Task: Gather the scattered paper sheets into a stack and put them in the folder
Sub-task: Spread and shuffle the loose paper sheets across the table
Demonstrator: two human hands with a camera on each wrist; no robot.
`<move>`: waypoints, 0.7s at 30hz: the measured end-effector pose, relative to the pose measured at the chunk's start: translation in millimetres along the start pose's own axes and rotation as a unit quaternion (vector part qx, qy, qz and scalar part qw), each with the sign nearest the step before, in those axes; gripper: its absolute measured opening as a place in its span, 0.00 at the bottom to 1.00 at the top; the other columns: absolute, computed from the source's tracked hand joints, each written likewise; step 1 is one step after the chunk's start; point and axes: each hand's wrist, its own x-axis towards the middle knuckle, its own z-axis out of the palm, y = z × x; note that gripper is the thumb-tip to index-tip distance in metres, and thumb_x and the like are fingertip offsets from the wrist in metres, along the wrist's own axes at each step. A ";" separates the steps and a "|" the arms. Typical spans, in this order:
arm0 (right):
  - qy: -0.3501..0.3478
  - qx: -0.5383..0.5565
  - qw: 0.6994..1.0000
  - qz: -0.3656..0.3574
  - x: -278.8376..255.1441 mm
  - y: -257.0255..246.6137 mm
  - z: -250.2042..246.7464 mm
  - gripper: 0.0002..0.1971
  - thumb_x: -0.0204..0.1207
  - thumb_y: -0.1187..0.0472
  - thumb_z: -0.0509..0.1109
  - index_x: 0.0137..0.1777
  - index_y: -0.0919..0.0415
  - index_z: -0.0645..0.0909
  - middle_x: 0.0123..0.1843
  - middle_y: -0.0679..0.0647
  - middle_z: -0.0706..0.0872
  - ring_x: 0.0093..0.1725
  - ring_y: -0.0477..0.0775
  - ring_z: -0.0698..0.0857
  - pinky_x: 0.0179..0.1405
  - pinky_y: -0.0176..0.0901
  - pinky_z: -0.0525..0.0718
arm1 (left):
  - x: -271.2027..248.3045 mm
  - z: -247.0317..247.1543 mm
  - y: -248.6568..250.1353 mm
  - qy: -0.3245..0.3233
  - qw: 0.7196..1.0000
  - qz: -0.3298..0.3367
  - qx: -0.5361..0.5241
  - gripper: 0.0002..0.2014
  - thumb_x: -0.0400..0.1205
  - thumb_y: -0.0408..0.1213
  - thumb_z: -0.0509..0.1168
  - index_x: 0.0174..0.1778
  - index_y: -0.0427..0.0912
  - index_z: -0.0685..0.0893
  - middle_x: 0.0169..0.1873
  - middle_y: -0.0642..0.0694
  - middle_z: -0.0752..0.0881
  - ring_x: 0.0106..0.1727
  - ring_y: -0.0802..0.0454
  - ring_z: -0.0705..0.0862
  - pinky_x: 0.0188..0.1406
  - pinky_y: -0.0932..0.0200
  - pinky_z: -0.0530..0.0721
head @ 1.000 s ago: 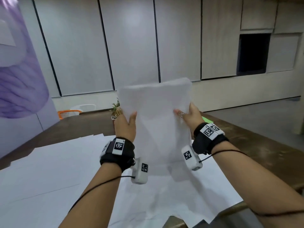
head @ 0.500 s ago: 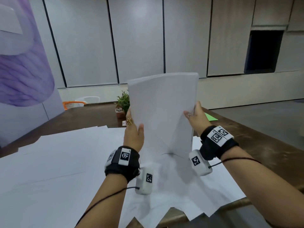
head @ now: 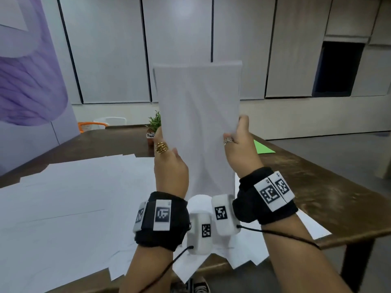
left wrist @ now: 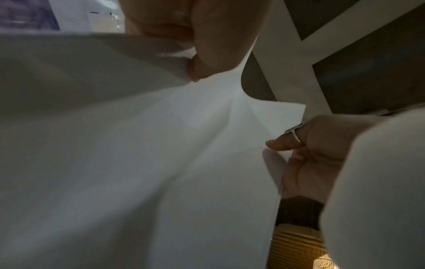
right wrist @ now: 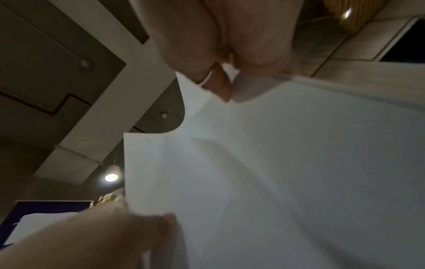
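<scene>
A stack of white paper sheets is held upright above the near table, gripped at its left edge by the left hand and at its right edge by the right hand.

Pale wall panels split by dark seams are seen across the top. A purple banner is hung upper left; a dark opening is set upper right.
</scene>
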 end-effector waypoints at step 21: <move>-0.021 0.116 0.979 0.165 -46.7 67.5 -29.9 0.13 0.81 0.71 0.62 0.63 0.61 0.69 0.55 0.49 0.81 0.53 0.42 0.81 0.55 0.34 0.79 | -41.9 -15.9 -39.9 -0.052 0.988 -0.117 -0.083 0.16 0.87 0.36 0.54 0.71 0.42 0.65 0.52 0.54 0.81 0.51 0.67 0.80 0.49 0.71 0.77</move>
